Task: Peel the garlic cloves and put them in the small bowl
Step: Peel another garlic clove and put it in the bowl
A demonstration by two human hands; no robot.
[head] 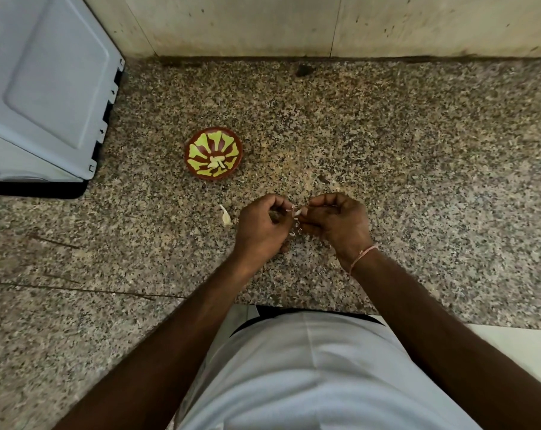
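Both your left hand (263,225) and right hand (334,220) pinch one garlic clove (297,212) between them above the counter (387,150) (no readable writing anywhere); peeled cloves (216,162) lie in the small bowl (214,154).

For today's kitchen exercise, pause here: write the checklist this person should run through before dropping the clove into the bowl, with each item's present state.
1. Clove held firmly: ok, pinched between the left hand and right hand.
2. Clove fully peeled: cannot tell; bits of skin hang below it.
3. Small bowl upright on the counter: ok.
4. Room in the bowl: ok, only a few peeled cloves inside.
5. Path to the bowl unblocked: ok.
6. All cloves done: not ok, one clove lies on the counter beside the left hand.
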